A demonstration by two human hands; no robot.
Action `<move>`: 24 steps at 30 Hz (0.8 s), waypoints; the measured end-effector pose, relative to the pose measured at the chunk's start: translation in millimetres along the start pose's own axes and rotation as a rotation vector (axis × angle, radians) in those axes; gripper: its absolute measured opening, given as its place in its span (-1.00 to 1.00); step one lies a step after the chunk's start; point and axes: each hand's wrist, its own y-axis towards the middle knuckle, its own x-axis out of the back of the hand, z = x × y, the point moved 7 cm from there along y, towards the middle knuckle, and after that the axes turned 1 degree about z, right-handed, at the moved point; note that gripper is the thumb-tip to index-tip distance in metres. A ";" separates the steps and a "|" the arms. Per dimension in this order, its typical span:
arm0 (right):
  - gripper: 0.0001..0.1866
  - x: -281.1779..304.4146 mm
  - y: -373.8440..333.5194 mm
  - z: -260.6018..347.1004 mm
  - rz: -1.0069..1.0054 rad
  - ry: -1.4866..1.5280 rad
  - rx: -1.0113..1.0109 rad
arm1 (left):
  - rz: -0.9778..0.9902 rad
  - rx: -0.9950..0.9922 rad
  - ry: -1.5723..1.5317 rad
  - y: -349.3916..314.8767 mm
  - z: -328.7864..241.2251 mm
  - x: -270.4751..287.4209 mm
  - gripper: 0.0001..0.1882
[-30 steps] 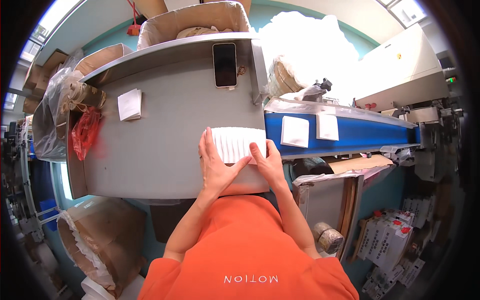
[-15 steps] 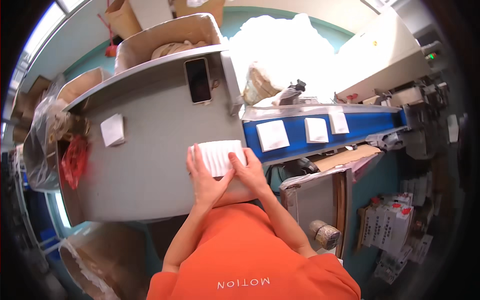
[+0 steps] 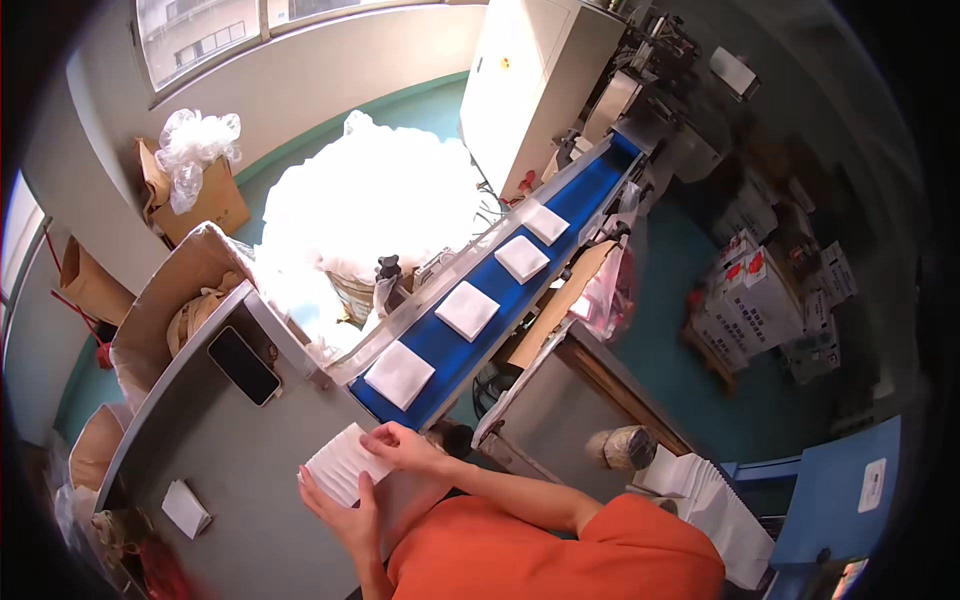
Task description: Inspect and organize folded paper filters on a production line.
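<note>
A stack of folded white sheets (image 3: 343, 462), its folds showing as ridges, is held between my two hands over the near right part of the grey table. My left hand (image 3: 348, 514) is closed around its near left side, the fingers along the edge. My right hand (image 3: 402, 450) grips the stack's right end, with fingers bent onto its top. Just beyond them, a blue conveyor belt (image 3: 385, 410) carries several folded white squares in a line; the nearest square (image 3: 400, 375) lies close to the table's corner.
On the grey table (image 3: 250, 480) lie a black phone (image 3: 244, 366) and a small folded white pile (image 3: 186, 508). Cardboard boxes stand past its far rim. A large white heap (image 3: 370, 215) sits behind the belt. To the right are a wrapped roll (image 3: 622, 447), white stacks (image 3: 715, 510) and cartons (image 3: 750, 300).
My view has swung to the right, showing more of the conveyor and another white square near its close end. Both hands still hold the stack; my right fingers have shifted on it.
</note>
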 end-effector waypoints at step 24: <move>-0.68 -23.1 -28.9 -11.4 0.139 -0.013 0.048 | -0.079 0.010 -0.189 26.5 16.2 25.4 -0.14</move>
